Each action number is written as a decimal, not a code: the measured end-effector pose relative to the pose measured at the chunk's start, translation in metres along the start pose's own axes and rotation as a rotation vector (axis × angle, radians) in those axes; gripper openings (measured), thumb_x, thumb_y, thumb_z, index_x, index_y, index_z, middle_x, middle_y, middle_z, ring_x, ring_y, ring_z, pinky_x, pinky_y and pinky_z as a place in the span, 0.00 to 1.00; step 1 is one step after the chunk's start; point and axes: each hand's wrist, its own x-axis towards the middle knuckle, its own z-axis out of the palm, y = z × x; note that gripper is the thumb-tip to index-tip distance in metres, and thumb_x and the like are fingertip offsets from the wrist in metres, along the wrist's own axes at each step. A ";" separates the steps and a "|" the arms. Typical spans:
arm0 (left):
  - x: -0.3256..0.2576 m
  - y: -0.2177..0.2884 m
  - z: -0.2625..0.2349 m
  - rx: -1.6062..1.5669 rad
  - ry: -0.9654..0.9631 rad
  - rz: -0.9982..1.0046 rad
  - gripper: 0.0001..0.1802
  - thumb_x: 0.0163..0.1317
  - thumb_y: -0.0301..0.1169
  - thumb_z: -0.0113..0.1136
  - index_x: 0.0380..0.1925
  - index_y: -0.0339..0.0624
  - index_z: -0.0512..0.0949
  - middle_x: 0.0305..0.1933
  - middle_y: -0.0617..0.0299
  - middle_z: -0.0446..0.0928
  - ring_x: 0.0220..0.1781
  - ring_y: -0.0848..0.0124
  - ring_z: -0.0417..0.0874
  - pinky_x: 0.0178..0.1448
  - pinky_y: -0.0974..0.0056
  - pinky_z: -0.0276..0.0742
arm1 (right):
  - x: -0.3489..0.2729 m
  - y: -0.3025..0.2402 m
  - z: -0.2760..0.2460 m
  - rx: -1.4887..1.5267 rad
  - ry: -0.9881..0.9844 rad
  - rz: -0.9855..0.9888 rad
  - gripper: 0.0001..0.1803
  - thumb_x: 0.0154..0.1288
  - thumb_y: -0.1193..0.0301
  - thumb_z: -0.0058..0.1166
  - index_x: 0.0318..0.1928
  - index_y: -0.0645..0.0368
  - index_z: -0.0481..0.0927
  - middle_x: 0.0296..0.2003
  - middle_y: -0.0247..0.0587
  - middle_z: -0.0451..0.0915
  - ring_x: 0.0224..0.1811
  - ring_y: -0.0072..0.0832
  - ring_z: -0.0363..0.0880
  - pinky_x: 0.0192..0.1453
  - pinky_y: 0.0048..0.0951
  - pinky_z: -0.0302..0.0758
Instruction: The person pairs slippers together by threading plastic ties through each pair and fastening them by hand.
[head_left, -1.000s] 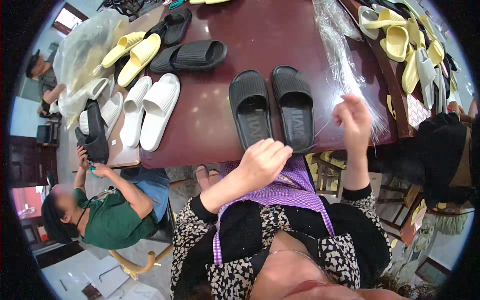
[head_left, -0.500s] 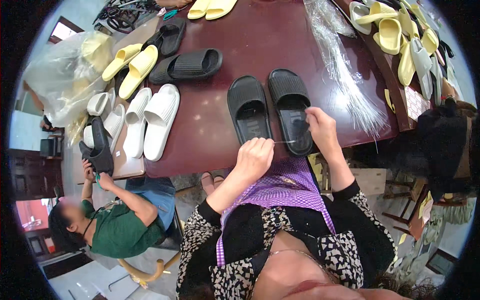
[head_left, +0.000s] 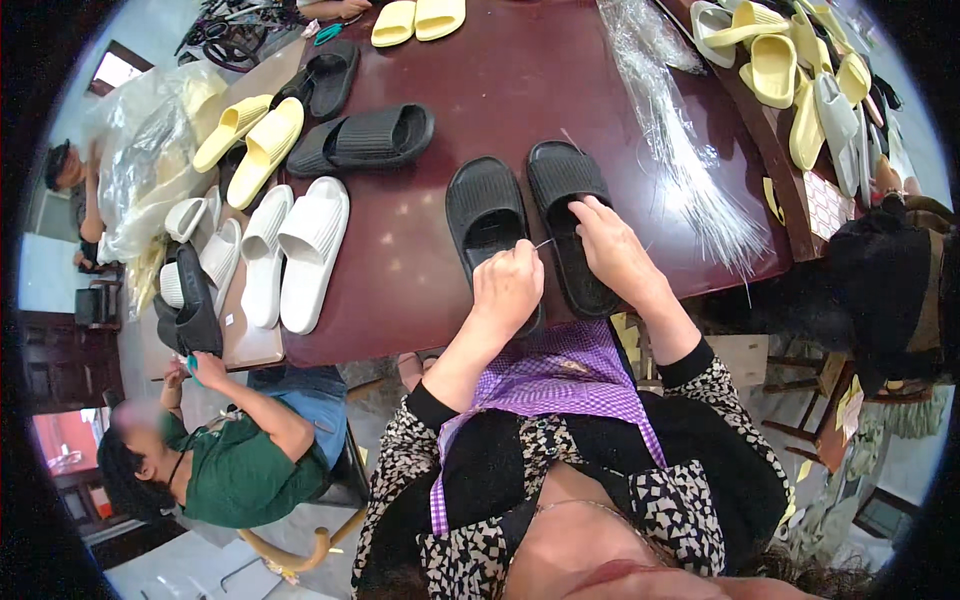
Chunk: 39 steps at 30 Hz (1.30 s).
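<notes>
Two black slippers lie side by side before me, a left one [head_left: 487, 195] and a right one [head_left: 566, 176], toes pointing away. Between finger and thumb, my left hand [head_left: 508, 288] pinches a thin clear plastic tie [head_left: 544, 243], over the inner edge of the right slipper. My right hand [head_left: 615, 245] is over that slipper, fingers close together and bent at its strap opening; the thumb and whatever the fingers hold are hidden. A thin strand end [head_left: 570, 140] pokes out at the right slipper's toe.
A bundle of clear plastic strands [head_left: 690, 190] lies to the right. White slippers [head_left: 312, 255], yellow slippers [head_left: 265, 150] and black slippers [head_left: 370, 137] stand on the left. More slippers [head_left: 775, 70] are heaped far right. A co-worker [head_left: 250, 450] handles a black slipper [head_left: 190, 310] at left.
My right hand has moved left and slightly away, from pinching the tie to the slipper's strap opening. My left hand has risen a little with the tie. A strand end now shows at the toe.
</notes>
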 end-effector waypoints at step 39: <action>0.006 -0.051 0.000 -0.003 0.008 0.083 0.06 0.52 0.21 0.49 0.32 0.36 0.70 0.34 0.48 0.74 0.38 0.53 0.78 0.43 0.54 0.76 | 0.169 0.003 0.080 0.546 -0.623 0.072 0.08 0.54 0.72 0.56 0.32 0.64 0.81 0.26 0.42 0.81 0.31 0.27 0.79 0.38 0.31 0.75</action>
